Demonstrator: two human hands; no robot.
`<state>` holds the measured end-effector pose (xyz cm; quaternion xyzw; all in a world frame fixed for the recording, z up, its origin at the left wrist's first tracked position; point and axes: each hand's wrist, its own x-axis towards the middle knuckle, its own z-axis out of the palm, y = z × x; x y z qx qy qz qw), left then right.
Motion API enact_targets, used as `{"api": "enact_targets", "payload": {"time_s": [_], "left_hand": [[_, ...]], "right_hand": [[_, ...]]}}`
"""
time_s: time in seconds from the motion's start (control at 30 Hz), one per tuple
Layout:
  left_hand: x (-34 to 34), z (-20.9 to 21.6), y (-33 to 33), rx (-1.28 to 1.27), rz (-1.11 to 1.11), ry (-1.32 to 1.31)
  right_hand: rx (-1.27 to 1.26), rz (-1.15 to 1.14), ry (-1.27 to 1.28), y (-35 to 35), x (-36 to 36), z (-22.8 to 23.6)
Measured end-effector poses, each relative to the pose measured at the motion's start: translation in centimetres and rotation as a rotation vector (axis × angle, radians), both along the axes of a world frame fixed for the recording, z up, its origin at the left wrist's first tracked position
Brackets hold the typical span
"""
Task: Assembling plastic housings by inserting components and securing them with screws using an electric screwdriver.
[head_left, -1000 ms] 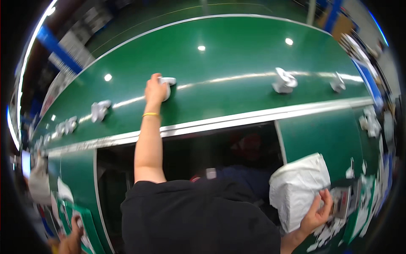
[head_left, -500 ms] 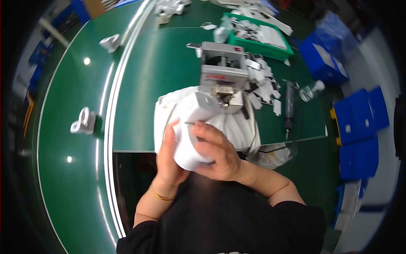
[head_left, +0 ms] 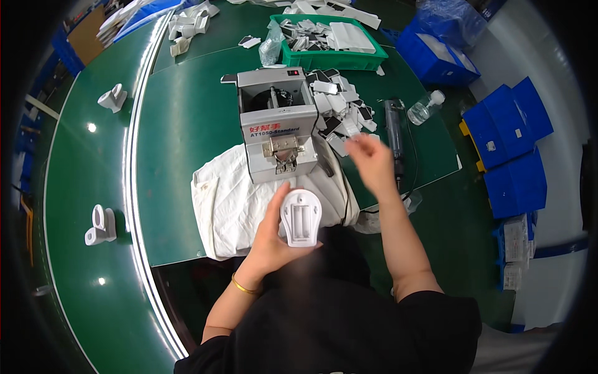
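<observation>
Our left hand [head_left: 273,244] grips the case [head_left: 301,219], long axis near-to-far; covers [head_left: 337,103] lie beyond our nearer right hand [head_left: 374,162], grasp unclear.

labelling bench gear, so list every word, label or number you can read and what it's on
Grey machine, front: a red line of print above a dark one, not copied here.
Blue bins: white labels, too small to read.
White papers below: too small.
White casing in left hand: none readable.
</observation>
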<state>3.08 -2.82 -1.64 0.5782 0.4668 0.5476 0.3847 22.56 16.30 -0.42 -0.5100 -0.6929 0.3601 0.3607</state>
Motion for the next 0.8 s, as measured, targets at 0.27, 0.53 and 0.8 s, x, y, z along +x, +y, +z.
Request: {"api": "enact_targets", "payload": {"time_s": [0.27,0.53,0.8], "left_hand": [[-1.1,-0.3,0.3,-0.062,0.107,-0.210],[-1.7,-0.5,0.2,-0.059,0.145,-0.211],[-2.1,0.3,-0.4,0.049,0.345,0.055]], "right_hand": [[0.233,-0.253,-0.283,6.0,1.7,-5.0],[0.111,0.080,0.509,-2.1,-2.8,5.0],[0.269,0.274,-0.038,-6.9,-4.3,7.2]]}}
